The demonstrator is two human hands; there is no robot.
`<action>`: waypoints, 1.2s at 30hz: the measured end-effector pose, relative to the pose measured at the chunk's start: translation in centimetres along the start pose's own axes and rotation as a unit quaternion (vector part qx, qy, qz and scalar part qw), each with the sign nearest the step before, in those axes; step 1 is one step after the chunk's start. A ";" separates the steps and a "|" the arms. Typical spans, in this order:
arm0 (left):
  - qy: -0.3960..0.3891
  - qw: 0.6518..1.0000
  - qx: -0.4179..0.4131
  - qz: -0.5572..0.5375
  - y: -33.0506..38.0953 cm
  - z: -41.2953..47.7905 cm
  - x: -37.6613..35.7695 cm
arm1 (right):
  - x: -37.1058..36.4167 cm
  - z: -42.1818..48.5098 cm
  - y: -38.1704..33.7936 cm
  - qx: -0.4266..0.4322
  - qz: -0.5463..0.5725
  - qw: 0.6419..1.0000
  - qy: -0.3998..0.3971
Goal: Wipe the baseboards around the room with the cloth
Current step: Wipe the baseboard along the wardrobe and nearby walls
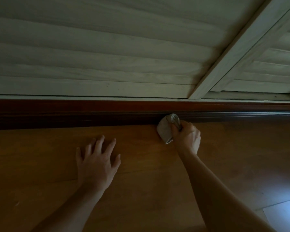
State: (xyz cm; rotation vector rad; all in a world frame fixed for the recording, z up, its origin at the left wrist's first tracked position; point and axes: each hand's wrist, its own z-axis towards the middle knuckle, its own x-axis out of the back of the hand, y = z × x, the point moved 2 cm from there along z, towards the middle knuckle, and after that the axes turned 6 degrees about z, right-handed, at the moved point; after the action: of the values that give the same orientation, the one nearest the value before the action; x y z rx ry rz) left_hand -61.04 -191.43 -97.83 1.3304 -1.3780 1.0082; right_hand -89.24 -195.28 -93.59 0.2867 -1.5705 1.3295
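A dark reddish-brown baseboard (90,114) runs across the whole view where the wooden floor meets the wall. My right hand (187,136) grips a bunched pale grey cloth (166,129) and holds it against the baseboard's lower part, just right of centre. My left hand (97,159) rests flat on the floor with its fingers spread, a little in front of the baseboard and to the left of the cloth.
Above the baseboard stand white louvered panels (107,56) with a white frame post (224,64) between two of them. The orange-brown wooden floor (149,173) fills the lower half. A bright patch of light (285,213) lies at the bottom right.
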 end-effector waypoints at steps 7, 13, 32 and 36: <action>-0.001 1.000 -0.026 0.013 -0.1 -0.7 0.0 | -1.2 -1.3 -2.3 0.023 0.009 0.999 -0.023; 0.006 0.999 -0.052 0.016 -0.7 -1.3 0.3 | -2.6 -2.8 -4.3 0.049 0.016 0.998 -0.031; 0.039 0.996 -0.077 -0.011 2.0 -1.7 -0.3 | -1.9 -1.5 -2.5 0.052 -0.016 0.998 -0.008; 0.056 0.990 -0.126 -0.022 5.4 -0.9 -0.4 | 0.4 0.2 -0.1 0.015 -0.027 0.999 0.007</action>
State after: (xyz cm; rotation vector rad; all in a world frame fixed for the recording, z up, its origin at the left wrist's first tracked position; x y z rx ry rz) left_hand -66.38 -190.04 -97.74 1.0948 -1.3360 0.8350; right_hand -89.48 -195.32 -93.24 0.3345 -1.5214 1.3113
